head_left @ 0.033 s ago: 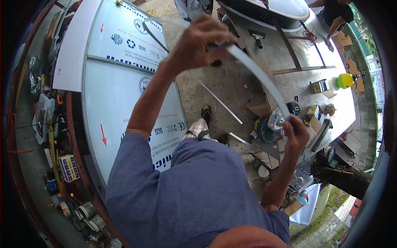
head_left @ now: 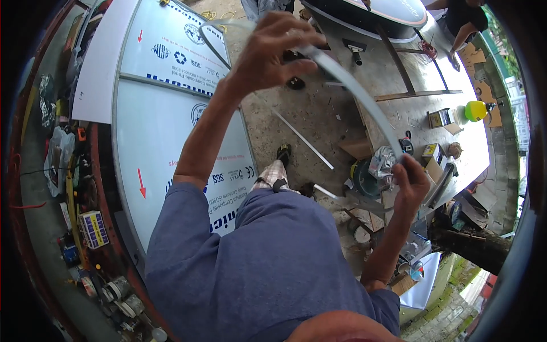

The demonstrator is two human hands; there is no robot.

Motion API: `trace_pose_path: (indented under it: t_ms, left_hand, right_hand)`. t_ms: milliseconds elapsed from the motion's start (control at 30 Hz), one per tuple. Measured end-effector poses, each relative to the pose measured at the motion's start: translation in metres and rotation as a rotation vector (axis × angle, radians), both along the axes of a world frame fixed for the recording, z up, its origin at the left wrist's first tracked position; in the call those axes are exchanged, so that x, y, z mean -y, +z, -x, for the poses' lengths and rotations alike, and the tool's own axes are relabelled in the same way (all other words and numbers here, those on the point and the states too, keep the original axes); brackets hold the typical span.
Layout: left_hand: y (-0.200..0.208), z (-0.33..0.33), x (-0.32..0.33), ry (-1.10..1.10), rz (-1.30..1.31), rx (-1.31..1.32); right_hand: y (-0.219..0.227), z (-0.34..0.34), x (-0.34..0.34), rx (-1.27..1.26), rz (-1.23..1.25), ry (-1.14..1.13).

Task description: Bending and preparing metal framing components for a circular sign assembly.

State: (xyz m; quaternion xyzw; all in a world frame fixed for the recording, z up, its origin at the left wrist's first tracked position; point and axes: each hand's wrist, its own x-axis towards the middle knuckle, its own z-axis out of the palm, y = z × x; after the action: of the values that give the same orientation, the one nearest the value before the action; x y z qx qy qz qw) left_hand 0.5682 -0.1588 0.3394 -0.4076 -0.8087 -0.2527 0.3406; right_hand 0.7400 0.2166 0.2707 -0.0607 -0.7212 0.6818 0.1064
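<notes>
A long, narrow, bendable pale grey strip [head_left: 364, 101] arches between my two hands. My left hand [head_left: 268, 54], raised at the upper middle, has its fingers curled over the strip, its thumb standing a little off below. Past that hand the strip bends round in a loop over the panels on the left. My right hand [head_left: 410, 181], lower and to the right, pinches the strip between thumb and fingers beside the worktable's near edge. Beyond this pinch a stretch of the strip seems to curve back below toward the floor.
Large printed composite panels [head_left: 165, 142] lie to my left, beside a shelf of tools. A metal worktable [head_left: 416, 108] on the right bears a frame, boxes, a tape measure [head_left: 405, 146] and a yellow-green bottle [head_left: 476, 111]. A white strip [head_left: 305, 141] lies on the floor. Another person [head_left: 461, 25] stands far right.
My left hand has risen slightly and its thumb has come further from the fingers. My right hand has shifted a little up and to the right with the strip.
</notes>
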Motion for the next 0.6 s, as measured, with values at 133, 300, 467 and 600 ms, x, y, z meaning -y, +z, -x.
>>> trace_pose_path:
  t_ms: [133, 300, 467, 600]
  left_hand:
    - [-0.027, -0.009, 0.042, 0.310, -0.286, -0.073]
    - [-0.192, 0.021, 0.157, 0.916, -0.997, 0.342]
    - [-0.303, 0.046, 0.222, 1.002, -0.995, 0.641]
    - [-0.301, 0.091, 0.244, 1.014, -0.728, 0.514]
  right_hand:
    - [0.033, 0.003, 0.011, -0.008, -0.059, -0.069]
    - [0.058, 0.001, 0.009, -0.026, -0.148, -0.076]
    - [0.073, -0.011, 0.003, -0.041, -0.231, -0.124]
    - [0.083, -0.018, -0.007, 0.015, -0.286, -0.121]
